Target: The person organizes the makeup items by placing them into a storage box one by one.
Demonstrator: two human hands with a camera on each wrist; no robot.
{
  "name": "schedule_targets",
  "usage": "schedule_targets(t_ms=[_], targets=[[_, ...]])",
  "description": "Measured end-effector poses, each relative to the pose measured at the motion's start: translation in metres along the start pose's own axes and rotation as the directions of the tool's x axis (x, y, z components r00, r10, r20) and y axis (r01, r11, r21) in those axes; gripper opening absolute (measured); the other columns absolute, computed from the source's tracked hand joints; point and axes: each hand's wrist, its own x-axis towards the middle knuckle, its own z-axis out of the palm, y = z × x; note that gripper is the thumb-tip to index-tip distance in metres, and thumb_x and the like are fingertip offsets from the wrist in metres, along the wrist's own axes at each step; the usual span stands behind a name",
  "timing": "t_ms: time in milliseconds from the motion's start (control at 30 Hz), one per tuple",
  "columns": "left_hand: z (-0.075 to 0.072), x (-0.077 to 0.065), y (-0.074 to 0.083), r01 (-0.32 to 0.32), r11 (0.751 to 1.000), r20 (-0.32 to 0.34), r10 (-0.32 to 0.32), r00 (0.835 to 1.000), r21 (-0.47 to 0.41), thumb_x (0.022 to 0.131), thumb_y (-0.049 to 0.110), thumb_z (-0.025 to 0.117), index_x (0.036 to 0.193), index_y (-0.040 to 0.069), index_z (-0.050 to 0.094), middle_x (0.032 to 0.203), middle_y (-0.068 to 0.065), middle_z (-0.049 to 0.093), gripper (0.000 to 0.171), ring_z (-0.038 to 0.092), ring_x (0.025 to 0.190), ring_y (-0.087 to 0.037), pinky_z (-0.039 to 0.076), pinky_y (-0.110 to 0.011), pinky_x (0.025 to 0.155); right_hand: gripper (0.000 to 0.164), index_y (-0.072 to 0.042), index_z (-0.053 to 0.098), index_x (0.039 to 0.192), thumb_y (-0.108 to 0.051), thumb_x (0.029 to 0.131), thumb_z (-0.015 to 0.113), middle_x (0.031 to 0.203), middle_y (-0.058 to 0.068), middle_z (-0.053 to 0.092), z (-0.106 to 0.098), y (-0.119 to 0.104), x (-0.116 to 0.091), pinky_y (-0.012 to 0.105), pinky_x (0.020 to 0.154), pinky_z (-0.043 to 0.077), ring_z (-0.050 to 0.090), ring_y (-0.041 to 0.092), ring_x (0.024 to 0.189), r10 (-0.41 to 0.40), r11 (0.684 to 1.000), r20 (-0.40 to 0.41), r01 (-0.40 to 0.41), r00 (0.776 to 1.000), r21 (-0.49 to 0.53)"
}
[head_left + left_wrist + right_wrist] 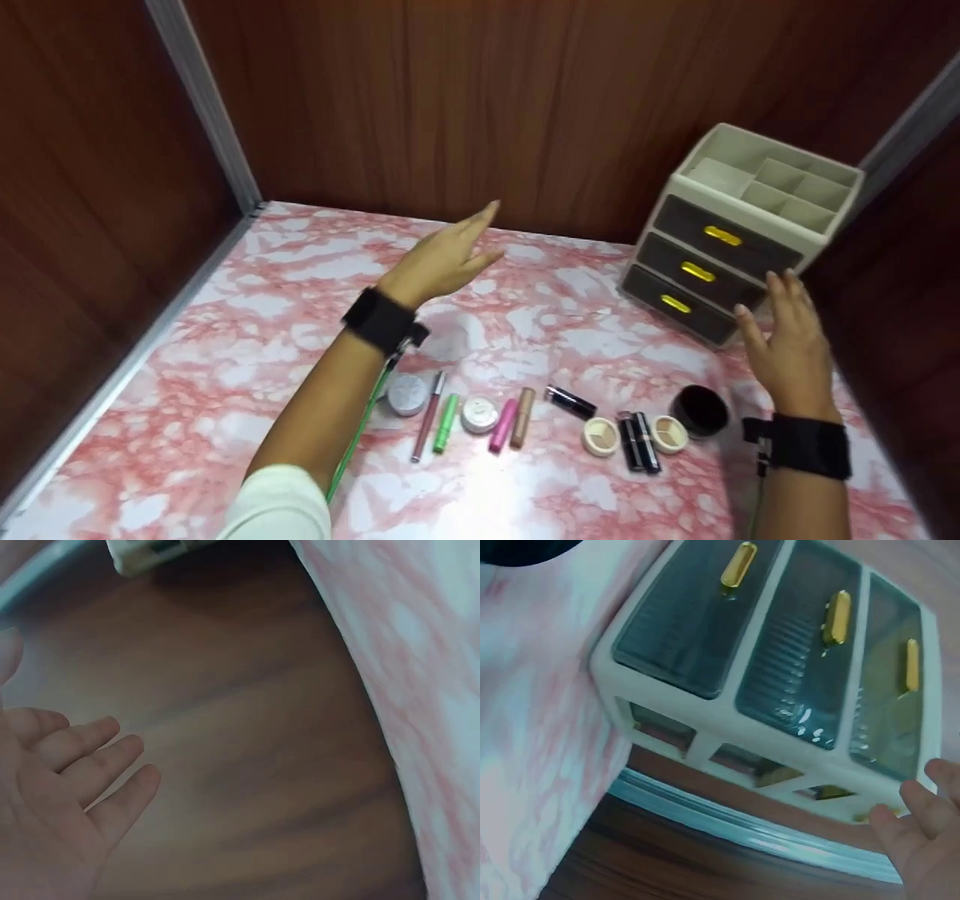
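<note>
My left hand (439, 262) is held over the back middle of the table, fingers straight and thumb apart, holding nothing. In the left wrist view its palm and spread fingers (112, 757) show against the brown wall. My right hand (791, 345) reaches up beside the front right corner of a cream drawer organizer (844, 202), its fingers extended and nothing in them. The organizer has three dark drawers with gold handles (697, 271), all closed, and an open compartment top. In the right wrist view the fingertips (889, 821) overlap the organizer's side near its top end.
A row of cosmetics lies at the front: a silver-lidded jar (406, 394), a green tube (447, 424), a pink tube (503, 425), a brown tube (523, 418), black tubes (645, 442), three-shade round pans (601, 436) and a black round container (700, 411). Brown panels (450, 112) enclose the table.
</note>
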Motion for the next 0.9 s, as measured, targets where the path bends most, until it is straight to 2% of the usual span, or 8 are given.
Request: schedule_targets(t_ms=[100, 200, 300, 400, 567, 700, 800, 900], targets=[[0.014, 0.040, 0.020, -0.050, 0.998, 0.034, 0.051, 0.998, -0.039, 0.100, 0.056, 0.039, 0.157, 0.016, 0.014, 0.157, -0.003, 0.025, 0.074, 0.032, 0.138, -0.014, 0.023, -0.028, 0.113, 0.064, -0.013, 0.029, 0.153, -0.033, 0.099, 0.056, 0.159, 0.009, 0.020, -0.001, 0.010, 0.003, 0.052, 0.114, 0.017, 0.020, 0.033, 0.143, 0.051, 0.998, -0.067, -0.049, 0.996, 0.035], [0.034, 0.075, 0.032, -0.049, 0.995, 0.071, 0.055, 0.996, -0.088, 0.099, 0.059, 0.037, 0.157, 0.018, 0.014, 0.156, -0.004, 0.028, 0.074, 0.032, 0.138, -0.013, 0.022, -0.024, 0.112, 0.066, -0.017, 0.026, 0.155, -0.032, 0.099, 0.058, 0.159, 0.005, 0.019, 0.000, 0.018, 0.006, 0.042, 0.116, 0.017, 0.020, 0.026, 0.144, 0.117, 0.989, -0.130, -0.104, 0.985, 0.104], [0.054, 0.100, 0.040, -0.029, 0.992, 0.099, 0.041, 0.994, -0.122, 0.100, 0.059, 0.037, 0.157, 0.018, 0.016, 0.155, -0.005, 0.031, 0.073, 0.033, 0.138, -0.014, 0.023, -0.024, 0.112, 0.068, -0.021, 0.022, 0.156, -0.035, 0.099, 0.056, 0.160, 0.002, 0.016, 0.001, 0.024, 0.006, 0.036, 0.116, 0.014, 0.017, 0.020, 0.144, 0.192, 0.971, -0.127, -0.169, 0.973, 0.171], [0.073, 0.121, 0.049, -0.012, 0.980, 0.119, 0.036, 0.992, -0.199, 0.101, 0.053, 0.040, 0.156, 0.013, 0.019, 0.153, -0.008, 0.034, 0.071, 0.036, 0.136, -0.015, 0.024, -0.026, 0.112, 0.070, -0.023, 0.016, 0.157, -0.040, 0.100, 0.053, 0.160, 0.000, 0.013, -0.002, 0.030, 0.006, 0.036, 0.116, 0.014, 0.015, 0.017, 0.143, 0.259, 0.948, -0.086, -0.235, 0.962, 0.216], [0.088, 0.142, 0.056, 0.051, 0.939, 0.159, 0.004, 0.987, -0.339, 0.102, 0.050, 0.042, 0.154, 0.005, 0.022, 0.146, -0.014, 0.045, 0.072, 0.044, 0.132, -0.021, 0.030, -0.028, 0.109, 0.074, -0.023, 0.007, 0.157, -0.049, 0.100, 0.045, 0.161, 0.000, 0.010, 0.007, 0.028, 0.005, 0.041, 0.116, 0.014, 0.013, 0.019, 0.143, 0.333, 0.907, -0.017, -0.315, 0.943, 0.279], [0.103, 0.155, 0.057, 0.106, 0.930, 0.207, -0.033, 0.978, -0.352, 0.102, 0.049, 0.041, 0.154, 0.002, 0.021, 0.145, -0.016, 0.045, 0.073, 0.042, 0.133, -0.023, 0.030, -0.029, 0.110, 0.073, -0.021, 0.005, 0.157, -0.051, 0.101, 0.041, 0.161, 0.003, 0.010, 0.017, 0.025, 0.008, 0.038, 0.116, 0.012, 0.013, 0.021, 0.143, 0.366, 0.876, 0.003, -0.345, 0.931, 0.338], [0.116, 0.160, 0.055, 0.125, 0.936, 0.228, -0.050, 0.972, -0.329, 0.102, 0.045, 0.045, 0.153, 0.000, 0.018, 0.145, -0.019, 0.044, 0.074, 0.041, 0.134, -0.026, 0.030, -0.030, 0.110, 0.071, -0.021, 0.005, 0.157, -0.050, 0.102, 0.037, 0.161, 0.005, 0.010, 0.026, 0.023, 0.011, 0.037, 0.116, 0.011, 0.014, 0.022, 0.144, 0.393, 0.834, 0.033, -0.372, 0.919, 0.407], [0.130, 0.163, 0.057, 0.139, 0.930, 0.224, -0.064, 0.973, -0.341, 0.101, 0.042, 0.048, 0.153, -0.002, 0.016, 0.145, -0.021, 0.044, 0.075, 0.040, 0.134, -0.027, 0.029, -0.029, 0.110, 0.069, -0.020, 0.002, 0.157, -0.050, 0.103, 0.033, 0.161, 0.008, 0.007, 0.033, 0.023, 0.013, 0.039, 0.116, 0.009, 0.012, 0.025, 0.144, 0.412, 0.795, 0.075, -0.398, 0.908, 0.457]])
